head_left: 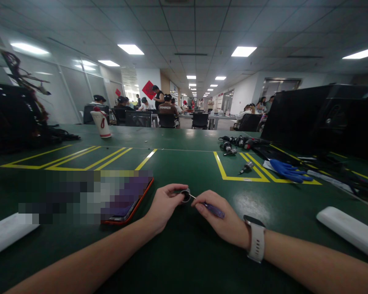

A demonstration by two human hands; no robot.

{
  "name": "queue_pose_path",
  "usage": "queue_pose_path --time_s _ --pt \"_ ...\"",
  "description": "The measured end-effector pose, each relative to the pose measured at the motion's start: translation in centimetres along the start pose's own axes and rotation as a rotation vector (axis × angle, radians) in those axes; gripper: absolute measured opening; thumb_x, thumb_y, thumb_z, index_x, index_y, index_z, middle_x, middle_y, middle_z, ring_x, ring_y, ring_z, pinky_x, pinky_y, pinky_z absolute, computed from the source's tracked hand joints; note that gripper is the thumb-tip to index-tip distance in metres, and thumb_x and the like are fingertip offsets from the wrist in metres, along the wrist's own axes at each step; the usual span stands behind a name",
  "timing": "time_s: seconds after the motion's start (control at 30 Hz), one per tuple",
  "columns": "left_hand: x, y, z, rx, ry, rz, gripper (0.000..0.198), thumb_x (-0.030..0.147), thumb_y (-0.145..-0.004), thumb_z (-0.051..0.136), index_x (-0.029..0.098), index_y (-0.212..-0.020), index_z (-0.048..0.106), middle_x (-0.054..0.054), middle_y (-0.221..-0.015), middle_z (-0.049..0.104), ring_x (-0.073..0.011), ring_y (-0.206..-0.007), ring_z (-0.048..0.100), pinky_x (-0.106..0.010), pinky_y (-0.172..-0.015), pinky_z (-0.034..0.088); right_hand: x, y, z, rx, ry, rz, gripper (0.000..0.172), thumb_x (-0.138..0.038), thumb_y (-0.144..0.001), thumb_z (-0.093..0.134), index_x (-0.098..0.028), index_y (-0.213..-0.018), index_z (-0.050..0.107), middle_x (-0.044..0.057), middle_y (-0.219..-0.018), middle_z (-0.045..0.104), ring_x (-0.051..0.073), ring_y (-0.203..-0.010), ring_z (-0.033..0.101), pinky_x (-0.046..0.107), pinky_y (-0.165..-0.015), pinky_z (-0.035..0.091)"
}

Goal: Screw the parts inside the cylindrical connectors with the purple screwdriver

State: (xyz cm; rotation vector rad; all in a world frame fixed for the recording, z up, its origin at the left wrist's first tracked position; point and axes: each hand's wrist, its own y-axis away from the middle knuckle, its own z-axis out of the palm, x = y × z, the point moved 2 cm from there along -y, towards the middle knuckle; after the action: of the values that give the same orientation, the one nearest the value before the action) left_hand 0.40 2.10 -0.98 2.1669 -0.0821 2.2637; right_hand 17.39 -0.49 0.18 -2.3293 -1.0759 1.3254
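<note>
Between thumb and fingers, my left hand [165, 203] grips a small round metal part [186, 195] with a dark hollow facing me. My right hand [218, 216] is closed around a screwdriver [214, 210] with a purple, see-through handle. Its thin shaft points left, and the tip reaches the opening of the round part; whether it touches inside is too small to tell. Both hands are just above the green table [184, 261], close together. A watch with a pale strap [257, 244] sits on my right wrist.
Left of my hands lies an orange-edged tablet-like thing [144, 200], partly blurred out. Metal connector-like parts [228, 147] and a loose one [246, 168] lie at the back right, near a blue glove [288, 170]. A paper cup [102, 123] stands far left. White bars [349, 228] flank both sides.
</note>
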Motion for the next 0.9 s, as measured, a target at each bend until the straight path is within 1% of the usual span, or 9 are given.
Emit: queue_pose_path --time_s 0.1,0.27,0.33,0.47,0.73,0.9 --pt "0.2 0.1 0.04 0.016 -0.011 0.001 0.026 0.012 -0.069 0.065 0.012 -0.095 0.066 -0.006 -0.086 0.071 -0.0165 -0.077 0.065 -0.029 -0.072 0.051 -0.05 0.01 -0.01 -0.019 0.009 0.026 0.012 -0.021 -0.088 0.049 -0.02 -0.09 0.06 0.003 -0.086 0.06 0.015 -0.083 0.056 0.029 -0.076 0.045" --pt "0.43 0.24 0.06 -0.018 -0.023 0.016 0.028 0.012 -0.069 0.065 0.012 -0.096 0.066 -0.006 -0.086 0.072 -0.0164 -0.077 0.065 -0.029 -0.073 0.051 -0.1 -0.05 -0.03 -0.036 0.012 0.036 0.012 -0.022 -0.088 0.049 -0.02 -0.091 0.06 0.003 -0.087 0.061 0.015 -0.082 0.056 0.03 -0.076 0.046" --pt "0.48 0.28 0.1 -0.008 -0.028 0.019 0.028 0.011 -0.068 0.065 0.012 -0.096 0.066 -0.006 -0.084 0.072 -0.0164 -0.076 0.066 -0.029 -0.073 0.051 -0.11 -0.08 0.0 -0.042 0.006 0.037 0.013 -0.022 -0.088 0.048 -0.02 -0.092 0.061 0.003 -0.087 0.061 0.015 -0.082 0.056 0.03 -0.076 0.046" --pt "0.46 0.25 0.19 0.026 -0.027 0.023 0.027 0.01 -0.066 0.066 0.012 -0.092 0.067 -0.005 -0.082 0.072 -0.0167 -0.074 0.066 -0.029 -0.072 0.051 0.01 -0.08 0.11 -0.025 -0.004 0.039 0.013 -0.022 -0.088 0.049 -0.02 -0.091 0.061 0.003 -0.086 0.062 0.015 -0.082 0.056 0.03 -0.077 0.045" --pt "0.58 0.24 0.32 0.039 -0.026 0.022 0.026 0.01 -0.065 0.066 0.012 -0.091 0.067 -0.005 -0.082 0.073 -0.0161 -0.074 0.066 -0.027 -0.071 0.051 -0.07 -0.02 -0.02 -0.024 0.0 0.024 0.014 -0.021 -0.088 0.048 -0.021 -0.093 0.062 0.003 -0.088 0.061 0.015 -0.083 0.056 0.029 -0.077 0.045" --pt "0.59 0.26 0.36 0.042 -0.014 0.032 0.023 0.01 -0.065 0.065 0.012 -0.088 0.068 -0.004 -0.079 0.073 -0.0158 -0.073 0.066 -0.027 -0.071 0.051 -0.26 -0.02 -0.14 0.004 0.0 0.013 0.015 -0.023 -0.089 0.048 -0.021 -0.092 0.062 0.003 -0.087 0.062 0.015 -0.083 0.056 0.029 -0.076 0.046"
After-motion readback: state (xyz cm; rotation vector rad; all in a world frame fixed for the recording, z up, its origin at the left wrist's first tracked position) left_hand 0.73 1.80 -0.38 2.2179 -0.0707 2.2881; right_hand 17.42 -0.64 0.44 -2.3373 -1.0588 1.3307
